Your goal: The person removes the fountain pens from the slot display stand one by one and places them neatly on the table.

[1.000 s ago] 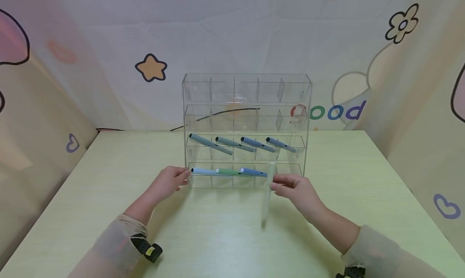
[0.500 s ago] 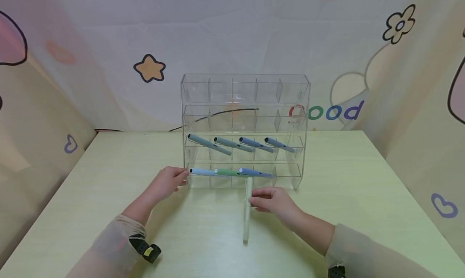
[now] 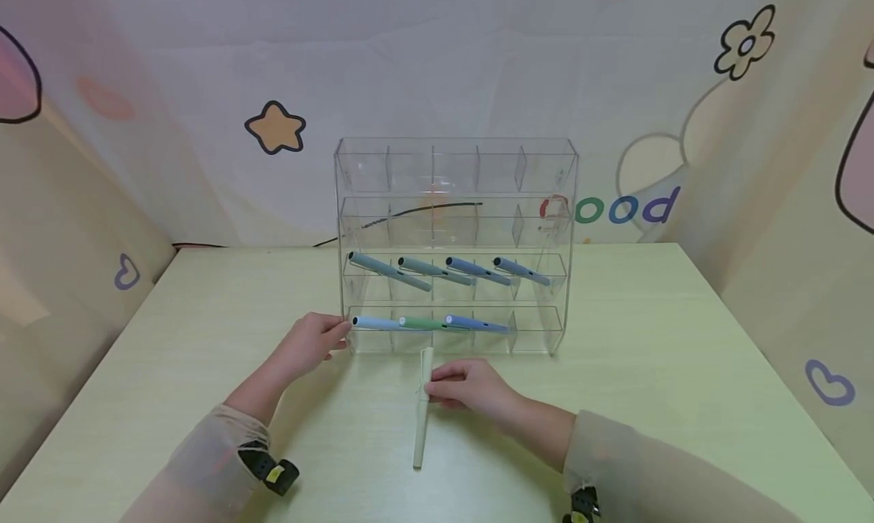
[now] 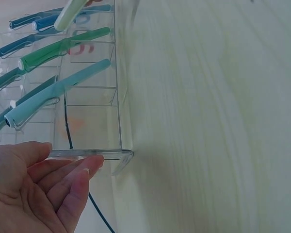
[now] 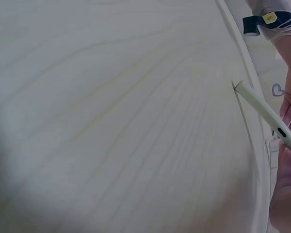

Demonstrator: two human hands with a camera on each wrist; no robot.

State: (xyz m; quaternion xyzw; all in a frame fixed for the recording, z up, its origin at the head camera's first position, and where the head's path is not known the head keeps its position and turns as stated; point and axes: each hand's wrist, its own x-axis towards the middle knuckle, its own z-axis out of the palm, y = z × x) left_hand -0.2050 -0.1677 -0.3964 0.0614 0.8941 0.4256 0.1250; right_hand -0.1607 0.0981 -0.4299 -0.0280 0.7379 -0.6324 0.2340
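Note:
A clear acrylic pen rack (image 3: 410, 175) with tiers of compartments stands on the table. My left hand (image 3: 309, 344) pinches its left side panel near the bottom, thumb on one face and fingers on the other. My right hand (image 3: 476, 387) grips a pale green pen (image 3: 421, 428) by its upper part, in front of the rack's lowest tier. The pen stands nearly upright, clip end up. In that lowest tier lie a light blue pen (image 3: 374, 323), a green pen (image 3: 418, 324) and a blue pen (image 3: 476, 324). The tier above holds several slanted pens (image 3: 389, 271).
A light wooden table (image 3: 205, 295) extends around the rack, its back edge meeting a printed cloth (image 3: 464, 60). The rack's two upper tiers and the bottom tier's right end show no pens. A black wrist camera (image 3: 273, 470) sits on my left sleeve.
My right hand has carried the pale green pen left and toward me, from the rack's lower right to in front of its middle. My left hand keeps its hold on the panel.

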